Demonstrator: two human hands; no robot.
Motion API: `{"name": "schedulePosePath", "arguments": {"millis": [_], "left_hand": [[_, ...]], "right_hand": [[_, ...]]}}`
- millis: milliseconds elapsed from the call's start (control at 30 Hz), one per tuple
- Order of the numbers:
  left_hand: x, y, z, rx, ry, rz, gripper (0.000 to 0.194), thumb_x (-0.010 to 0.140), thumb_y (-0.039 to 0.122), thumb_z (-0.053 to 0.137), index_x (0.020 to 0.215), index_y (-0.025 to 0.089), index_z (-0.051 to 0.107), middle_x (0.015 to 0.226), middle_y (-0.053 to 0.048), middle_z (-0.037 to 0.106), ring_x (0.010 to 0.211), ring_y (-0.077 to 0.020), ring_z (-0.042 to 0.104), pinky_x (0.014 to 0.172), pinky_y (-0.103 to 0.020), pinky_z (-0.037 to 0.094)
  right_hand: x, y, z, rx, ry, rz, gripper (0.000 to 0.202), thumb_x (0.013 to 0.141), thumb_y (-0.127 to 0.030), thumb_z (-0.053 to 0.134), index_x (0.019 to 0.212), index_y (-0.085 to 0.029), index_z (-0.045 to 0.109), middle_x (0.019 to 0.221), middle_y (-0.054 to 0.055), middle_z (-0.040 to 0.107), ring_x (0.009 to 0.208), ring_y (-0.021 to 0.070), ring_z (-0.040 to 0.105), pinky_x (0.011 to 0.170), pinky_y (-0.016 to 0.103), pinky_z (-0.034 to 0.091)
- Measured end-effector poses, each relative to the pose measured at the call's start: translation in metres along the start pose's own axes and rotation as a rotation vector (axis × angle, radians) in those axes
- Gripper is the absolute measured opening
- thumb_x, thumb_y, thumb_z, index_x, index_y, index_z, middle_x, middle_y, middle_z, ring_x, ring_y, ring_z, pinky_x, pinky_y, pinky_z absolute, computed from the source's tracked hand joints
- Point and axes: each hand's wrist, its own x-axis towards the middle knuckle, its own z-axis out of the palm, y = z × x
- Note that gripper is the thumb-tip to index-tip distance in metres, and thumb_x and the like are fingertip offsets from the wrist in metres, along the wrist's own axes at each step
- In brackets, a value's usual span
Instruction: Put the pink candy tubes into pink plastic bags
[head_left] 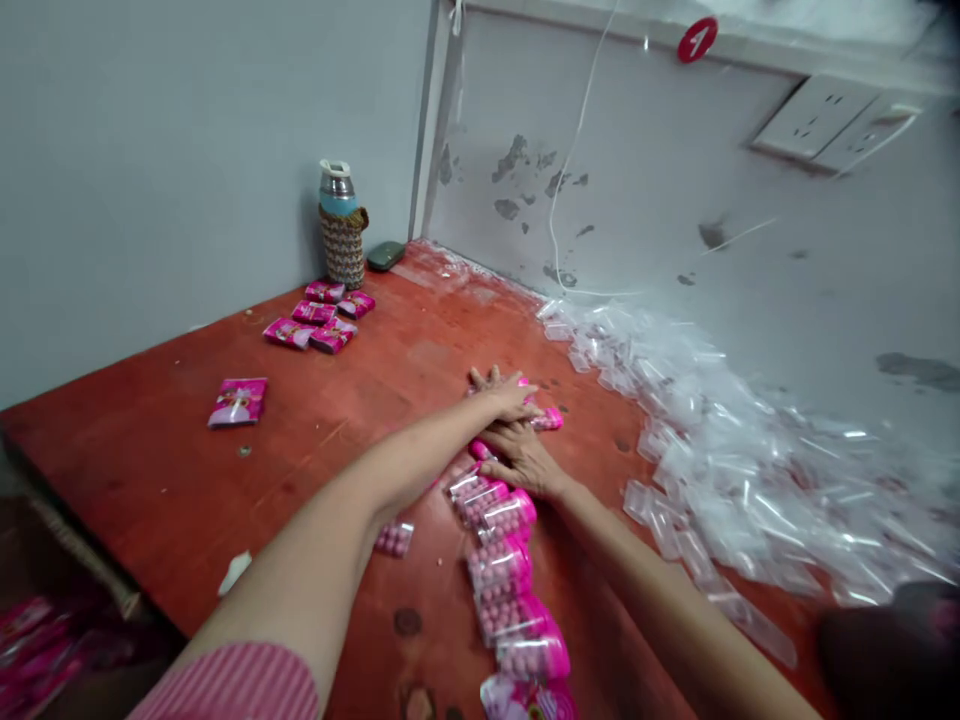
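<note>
Pink sleeve (232, 685) near left, left hand (512, 396) just beyond right hand (529, 462), both over the far end of the packs (501, 568) rowed on the table (412, 360), fingers partly apart, grip I can't tell, probably keeping the row straight.

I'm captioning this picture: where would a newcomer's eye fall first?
Probably the row of pink-capped containers running up the red table to the right hand and left hand. Next, perhaps, the heap of clear plastic pieces on the right. Then the bottle near the left wall.
</note>
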Motion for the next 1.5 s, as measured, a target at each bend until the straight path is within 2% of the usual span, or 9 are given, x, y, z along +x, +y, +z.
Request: {"name": "schedulePosePath", "arguments": {"millis": [200, 433, 600, 767, 900, 1000, 1133, 1267, 1500], "left_hand": [[-0.097, -0.013, -0.027, -0.02, -0.033, 0.161, 0.079, 0.068, 0.069, 0.03, 0.135, 0.035, 0.004, 0.144, -0.005, 0.0, 0.127, -0.0388, 0.0, 0.088, -0.067, -0.001], [-0.225, -0.066, -0.014, 0.147, -0.214, 0.234, 0.09, 0.06, 0.064, 0.051, 0.134, 0.035, 0.01, 0.144, -0.005, 0.0, 0.129, -0.0323, -0.003, 0.096, -0.057, 0.002], [-0.228, -0.032, 0.027, 0.143, 0.021, 0.127, 0.081, 0.067, 0.067, 0.039, 0.135, 0.029, 0.016, 0.144, -0.009, 0.01, 0.129, -0.0305, 0.0, 0.098, -0.053, 0.005], [-0.2, 0.029, 0.059, 0.094, 0.072, 0.13, 0.08, 0.067, 0.07, 0.034, 0.134, 0.031, 0.016, 0.144, -0.009, 0.009, 0.129, -0.033, 0.002, 0.097, -0.057, 0.005], [-0.184, 0.051, 0.07, 0.067, 0.081, 0.092, 0.076, 0.072, 0.068, 0.028, 0.135, 0.03, 0.012, 0.144, -0.009, 0.001, 0.128, -0.0344, -0.001, 0.094, -0.061, 0.003], [-0.184, 0.054, 0.066, 0.035, 0.138, 0.039, 0.069, 0.078, 0.061, 0.022, 0.136, 0.026, 0.007, 0.144, -0.01, 0.007, 0.129, -0.0336, 0.001, 0.093, -0.062, 0.005], [-0.21, 0.06, 0.057, -0.049, 0.368, 0.016, 0.06, 0.083, 0.053, 0.023, 0.134, 0.022, 0.02, 0.139, -0.012, 0.024, 0.128, -0.0316, 0.014, 0.095, -0.057, 0.015], [-0.249, 0.064, 0.069, -0.074, 0.543, 0.158, 0.049, 0.082, 0.047, 0.033, 0.124, 0.022, 0.038, 0.123, -0.009, 0.046, 0.112, -0.024, 0.042, 0.093, -0.039, 0.032], [-0.283, 0.095, 0.118, 0.252, 0.46, 0.373, 0.039, 0.08, 0.041, 0.045, 0.114, 0.023, 0.053, 0.102, -0.008, 0.059, 0.1, -0.026, 0.048, 0.094, -0.046, 0.026]], "right_hand": [[-0.065, -0.037, -0.032, 0.041, 0.02, 0.234, 0.059, 0.083, -0.053, 0.03, 0.134, -0.025, 0.023, 0.142, 0.006, 0.019, 0.129, 0.0275, 0.011, 0.1, 0.052, 0.012], [-0.083, -0.124, -0.021, -0.107, -0.067, -0.052, 0.067, 0.07, -0.064, 0.045, 0.127, -0.031, 0.037, 0.139, 0.005, 0.028, 0.125, 0.0333, 0.019, 0.099, 0.055, 0.001], [-0.082, -0.098, -0.013, -0.213, -0.078, -0.064, 0.063, 0.071, -0.062, 0.045, 0.124, -0.028, 0.041, 0.137, 0.006, 0.032, 0.126, 0.0298, 0.019, 0.099, 0.053, 0.0], [-0.112, -0.067, -0.024, -0.246, -0.091, 0.045, 0.061, 0.076, -0.058, 0.043, 0.127, -0.025, 0.036, 0.139, 0.009, 0.026, 0.128, 0.0293, 0.016, 0.097, 0.056, 0.003], [-0.147, -0.083, -0.031, -0.142, 0.033, 0.247, 0.056, 0.081, -0.053, 0.038, 0.129, -0.025, 0.032, 0.14, 0.009, 0.023, 0.127, 0.0282, 0.018, 0.097, 0.057, 0.01], [-0.169, -0.116, -0.035, -0.056, 0.07, 0.109, 0.054, 0.08, -0.052, 0.041, 0.127, -0.024, 0.037, 0.139, 0.007, 0.027, 0.127, 0.0248, 0.019, 0.101, 0.049, 0.011], [-0.178, -0.139, -0.029, -0.087, 0.01, -0.025, 0.043, 0.083, -0.045, 0.042, 0.121, -0.026, 0.044, 0.134, 0.005, 0.037, 0.125, 0.0221, 0.024, 0.101, 0.045, 0.011], [-0.172, -0.105, -0.02, -0.164, 0.047, 0.036, 0.044, 0.084, -0.043, 0.042, 0.123, -0.022, 0.041, 0.129, 0.006, 0.043, 0.124, 0.0208, 0.026, 0.101, 0.04, 0.016], [-0.207, -0.093, -0.016, 0.08, 0.375, 0.289, 0.042, 0.085, -0.028, 0.044, 0.124, -0.015, 0.039, 0.127, 0.012, 0.043, 0.12, 0.0175, 0.035, 0.098, 0.034, 0.027]]}}
